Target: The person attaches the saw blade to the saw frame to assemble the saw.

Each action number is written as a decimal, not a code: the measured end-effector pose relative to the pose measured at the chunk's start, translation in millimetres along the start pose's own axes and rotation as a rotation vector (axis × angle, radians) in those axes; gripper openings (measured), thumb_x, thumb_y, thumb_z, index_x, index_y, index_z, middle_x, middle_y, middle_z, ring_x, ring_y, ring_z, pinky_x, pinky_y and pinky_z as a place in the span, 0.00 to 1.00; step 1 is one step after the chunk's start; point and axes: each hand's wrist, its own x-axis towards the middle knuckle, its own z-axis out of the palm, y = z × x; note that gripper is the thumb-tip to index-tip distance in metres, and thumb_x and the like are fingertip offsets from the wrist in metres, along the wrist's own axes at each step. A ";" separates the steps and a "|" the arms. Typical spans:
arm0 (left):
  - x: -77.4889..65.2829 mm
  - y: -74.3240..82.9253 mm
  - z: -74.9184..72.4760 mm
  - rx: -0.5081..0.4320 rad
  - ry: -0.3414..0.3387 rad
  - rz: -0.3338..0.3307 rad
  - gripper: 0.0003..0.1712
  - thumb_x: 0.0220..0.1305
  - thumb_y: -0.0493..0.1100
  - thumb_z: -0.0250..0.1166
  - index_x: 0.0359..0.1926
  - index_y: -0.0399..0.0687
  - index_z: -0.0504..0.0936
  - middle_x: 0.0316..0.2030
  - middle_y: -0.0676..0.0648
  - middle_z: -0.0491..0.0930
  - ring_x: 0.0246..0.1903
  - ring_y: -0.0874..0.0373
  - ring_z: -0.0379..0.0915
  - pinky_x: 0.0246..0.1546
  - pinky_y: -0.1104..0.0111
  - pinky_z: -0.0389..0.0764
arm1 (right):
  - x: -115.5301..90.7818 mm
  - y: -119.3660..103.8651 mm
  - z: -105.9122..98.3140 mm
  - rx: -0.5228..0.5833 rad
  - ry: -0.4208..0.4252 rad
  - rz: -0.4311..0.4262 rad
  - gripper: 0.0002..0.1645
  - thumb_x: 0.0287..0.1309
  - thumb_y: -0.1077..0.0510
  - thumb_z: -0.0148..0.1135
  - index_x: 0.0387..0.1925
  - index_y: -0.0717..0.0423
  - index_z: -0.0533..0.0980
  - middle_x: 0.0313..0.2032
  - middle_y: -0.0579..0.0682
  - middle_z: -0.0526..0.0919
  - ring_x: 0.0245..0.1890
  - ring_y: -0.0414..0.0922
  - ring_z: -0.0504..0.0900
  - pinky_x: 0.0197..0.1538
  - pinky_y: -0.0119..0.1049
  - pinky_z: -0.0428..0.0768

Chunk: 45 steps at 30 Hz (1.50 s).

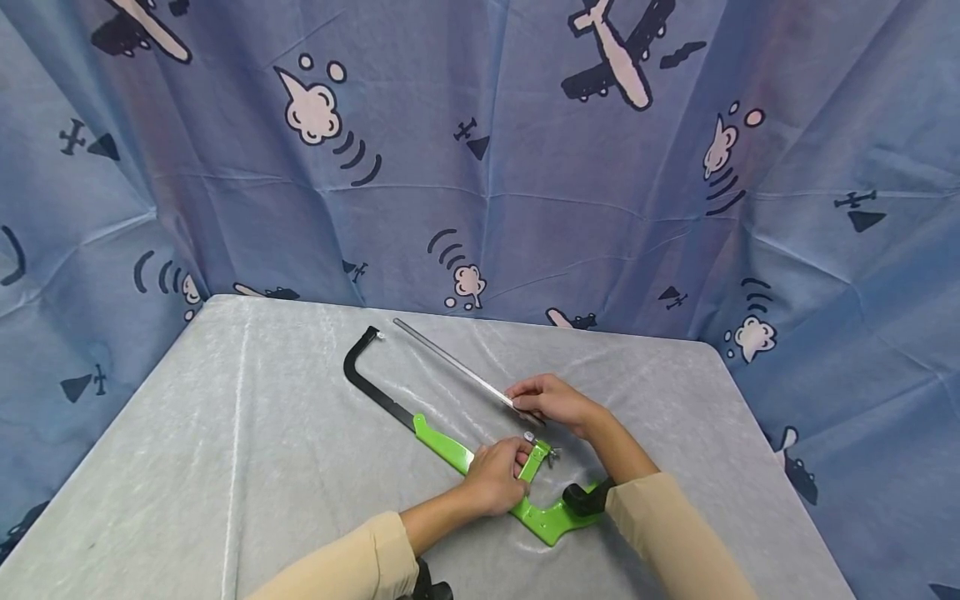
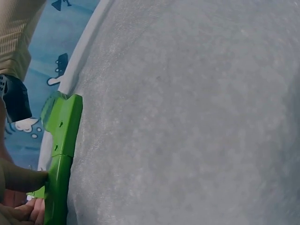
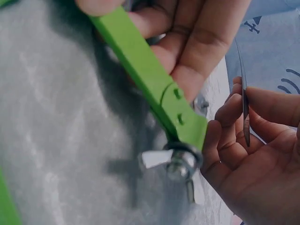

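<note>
A hacksaw frame [image 1: 448,448] with a green handle and a black bowed front end lies slantwise over the table. My left hand [image 1: 491,479] grips its green part beside the short rear arm, with fingers around that arm in the right wrist view. A wing nut [image 3: 177,164] sits at the tip of this arm. Detached from the frame, a long thin saw blade [image 1: 450,360] points to the far left. My right hand [image 1: 551,400] pinches its near end between thumb and fingers, just beyond the wing nut end. In the left wrist view, the green handle [image 2: 63,136] shows at the left edge.
A pale grey cloth covers the table [image 1: 165,433]. Behind it and along both sides hangs a blue curtain [image 1: 420,167] printed with planes and clouds. Black bands [image 1: 588,498] are at both wrists, below beige sleeves.
</note>
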 end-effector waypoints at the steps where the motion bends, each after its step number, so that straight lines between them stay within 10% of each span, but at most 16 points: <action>1: -0.2 -0.1 0.0 -0.002 -0.001 -0.001 0.26 0.40 0.31 0.70 0.47 0.42 0.80 0.33 0.56 0.78 0.29 0.70 0.70 0.41 0.70 0.64 | 0.6 -0.7 1.1 -0.003 -0.003 -0.007 0.16 0.66 0.64 0.55 0.50 0.71 0.78 0.28 0.45 0.77 0.23 0.37 0.67 0.29 0.28 0.67; 45: -1.6 1.2 -1.2 -0.001 0.000 0.012 0.26 0.40 0.31 0.67 0.48 0.41 0.80 0.33 0.55 0.79 0.28 0.70 0.69 0.40 0.70 0.63 | 7.8 -2.8 16.6 -0.047 -0.010 -0.001 0.17 0.64 0.63 0.57 0.50 0.70 0.79 0.32 0.47 0.80 0.28 0.39 0.70 0.33 0.31 0.69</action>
